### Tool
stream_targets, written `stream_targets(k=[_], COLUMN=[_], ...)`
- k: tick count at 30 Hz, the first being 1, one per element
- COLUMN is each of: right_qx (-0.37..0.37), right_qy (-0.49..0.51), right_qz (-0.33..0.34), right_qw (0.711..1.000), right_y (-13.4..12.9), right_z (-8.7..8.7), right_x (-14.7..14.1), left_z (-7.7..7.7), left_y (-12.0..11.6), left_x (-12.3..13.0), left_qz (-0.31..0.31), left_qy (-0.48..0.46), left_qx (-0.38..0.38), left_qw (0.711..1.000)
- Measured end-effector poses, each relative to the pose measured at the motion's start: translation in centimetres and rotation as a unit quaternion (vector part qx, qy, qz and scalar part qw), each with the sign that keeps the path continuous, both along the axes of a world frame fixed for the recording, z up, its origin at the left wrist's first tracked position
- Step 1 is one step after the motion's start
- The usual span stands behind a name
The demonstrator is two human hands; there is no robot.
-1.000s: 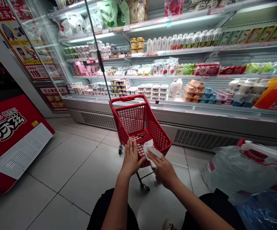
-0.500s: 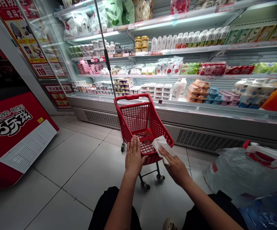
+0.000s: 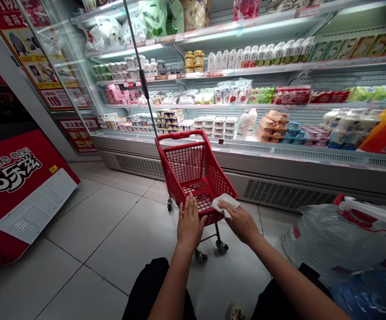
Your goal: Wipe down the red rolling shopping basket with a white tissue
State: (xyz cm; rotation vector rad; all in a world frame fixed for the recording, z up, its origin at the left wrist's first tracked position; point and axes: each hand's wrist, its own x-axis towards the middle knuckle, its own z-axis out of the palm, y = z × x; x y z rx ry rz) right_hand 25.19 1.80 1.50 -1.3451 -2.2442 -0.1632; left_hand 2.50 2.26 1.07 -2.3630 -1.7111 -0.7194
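A small red shopping cart [image 3: 219,178] with basket-like walls and dark wheels stands on the tiled floor in front of me. My left hand [image 3: 190,224] lies on the near rim of the cart, its fingers stretched out and nothing held. At the cart's near right corner, my right hand [image 3: 241,222] has its fingers closed on a white cloth [image 3: 225,202], which is bunched over the rim. A thin dark pole [image 3: 142,80] rises from the cart's far left corner. The inside of the basket holds nothing that I can see.
Behind the cart runs a refrigerated display [image 3: 266,162] full of dairy goods. Large water bottles [image 3: 336,240] in clear plastic stand close by on the right. A red freezer chest [image 3: 22,186] is at the left. A shoe [image 3: 235,311] shows at the bottom.
My right hand and the cloth have shifted slightly up along the rim, and the cloth is more bunched. In the view, the cart sits slightly further left.
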Motion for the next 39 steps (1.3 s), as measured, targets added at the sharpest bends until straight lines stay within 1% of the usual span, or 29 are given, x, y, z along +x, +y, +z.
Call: stream_targets(k=[2, 5, 8, 12, 15, 17, 18, 20, 22, 23, 25, 29, 31, 32, 34, 37, 39], right_qx=[0.003, 0.009, 0.007, -0.016, -0.013, -0.003, 0.004, 0.021, 0.033, 0.036, 0.04, 0.046, 0.051, 0.053, 0.054, 0.043, 0.035], right_qy=[-0.008, -0.005, 0.012, 0.016, 0.012, 0.004, -0.003, -0.019, -0.039, -0.047, -0.056, -0.063, -0.054, -0.045, -0.029, -0.016, -0.022], right_qz=[-0.011, -0.008, 0.004, 0.031, 0.04, 0.055, 0.07, 0.111, 0.144, 0.148, 0.132, 0.069, 0.03, 0.015, 0.012, 0.06, 0.099], right_qw=[1.0, 1.0, 1.0, 0.999, 0.999, 0.998, 0.998, 0.993, 0.988, 0.987, 0.989, 0.995, 0.997, 0.997, 0.998, 0.997, 0.994], right_y=[0.4, -0.2, -1.3, -2.0, -1.9, -2.0, -2.2, -2.5, -2.5, -2.4, -1.5, 1.5, 2.4, 2.5, 1.6, -0.9, -2.1], right_z=[0.3, 0.2, -0.1, 0.5, 1.0, 1.0, 0.9, 0.5, 0.2, 0.0, 0.0, 0.6, 0.7, 0.6, 0.2, -0.6, -0.8], right_x=[1.4, 1.8, 1.1, -0.9, -2.9, -4.3, -4.8, -5.4, -5.1, -4.6, -3.1, 0.1, 0.7, 0.7, -0.2, -2.2, -2.8], left_z=[-0.1, -0.6, -1.1, -1.1, -0.5, -0.1, 0.1, 0.3, 0.3, 0.2, 0.1, 0.1, 0.1, 0.1, -0.1, -0.2, -0.2], left_y=[-0.3, -1.0, -1.4, -0.9, -0.3, -0.1, -0.2, -0.3, -0.4, -0.4, -0.4, 0.0, 0.1, 0.2, 0.2, 0.1, -0.1], left_x=[-0.4, -0.5, -0.6, -1.7, -3.1, -3.5, -3.6, -3.3, -3.0, -2.9, -2.9, -3.1, -2.8, -2.6, -2.2, -1.7, -1.6], left_qz=[0.003, 0.004, 0.017, 0.067, 0.103, 0.118, 0.116, 0.091, 0.065, 0.062, 0.069, 0.066, 0.059, 0.057, 0.052, 0.048, 0.047], left_qy=[-0.01, -0.037, -0.077, -0.105, -0.089, -0.062, -0.043, -0.001, 0.032, 0.042, 0.048, 0.049, 0.05, 0.051, 0.049, 0.043, 0.044], left_qx=[0.0, -0.002, -0.007, -0.002, 0.001, 0.008, 0.013, 0.016, 0.002, -0.007, -0.023, -0.044, -0.055, -0.058, -0.061, -0.058, -0.057], left_qw=[1.0, 0.999, 0.997, 0.992, 0.991, 0.991, 0.992, 0.996, 0.997, 0.997, 0.996, 0.996, 0.995, 0.995, 0.996, 0.996, 0.996])
